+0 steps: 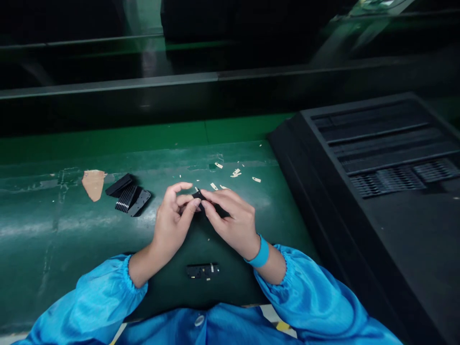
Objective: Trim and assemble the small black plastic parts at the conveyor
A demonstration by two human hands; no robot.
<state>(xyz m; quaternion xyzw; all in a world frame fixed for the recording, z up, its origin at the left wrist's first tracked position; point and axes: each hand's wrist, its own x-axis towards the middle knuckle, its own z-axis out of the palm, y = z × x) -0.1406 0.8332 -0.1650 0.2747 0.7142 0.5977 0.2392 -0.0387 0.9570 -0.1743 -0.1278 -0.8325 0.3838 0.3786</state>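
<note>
Between my two hands is a small flat black part (199, 194), largely covered by my fingers. My left hand (171, 215) pinches it with thumb and fingers, its index finger raised and bent over. From the other side my right hand (233, 215), with a blue wristband, closes thumb and index finger on the same part. A similar black part (202, 271) with light-coloured spots lies on the green mat close to my body. To the left is a loose stack of thin black parts (128, 195). Several small cream strips (236, 173) are scattered just beyond my hands.
A piece of tan paper or tape (93, 185) lies left of the stack. On the right, a large black tray (388, 230) holds rows of dark parts. A dark ledge (151, 84) runs along the back of the green work surface (89, 249).
</note>
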